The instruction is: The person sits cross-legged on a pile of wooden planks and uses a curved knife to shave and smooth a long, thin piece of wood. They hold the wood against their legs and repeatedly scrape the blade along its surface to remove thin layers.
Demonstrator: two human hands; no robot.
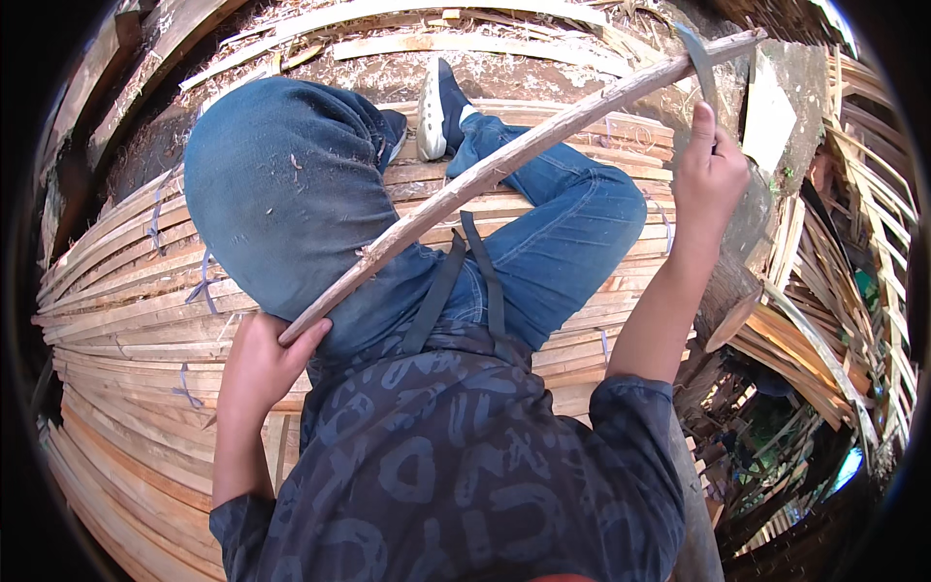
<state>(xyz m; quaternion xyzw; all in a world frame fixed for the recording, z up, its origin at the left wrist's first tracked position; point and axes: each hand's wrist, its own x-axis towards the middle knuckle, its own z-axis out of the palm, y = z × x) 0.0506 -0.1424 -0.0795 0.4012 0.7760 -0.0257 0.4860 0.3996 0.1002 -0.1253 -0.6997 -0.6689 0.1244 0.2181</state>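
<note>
left hand closed around the near end of a long pale stick, stick slanting over blue jeans, right hand gripping a curved blade at its far end, wooden slats beneath

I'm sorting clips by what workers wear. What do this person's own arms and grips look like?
Neither the left grip nor the right grip shows a glove. The left forearm and right forearm are uncovered, with no watch in view. Above sit short, dark navy cloth sleeves, part of a dark shirt with large, lighter blue print.
</note>
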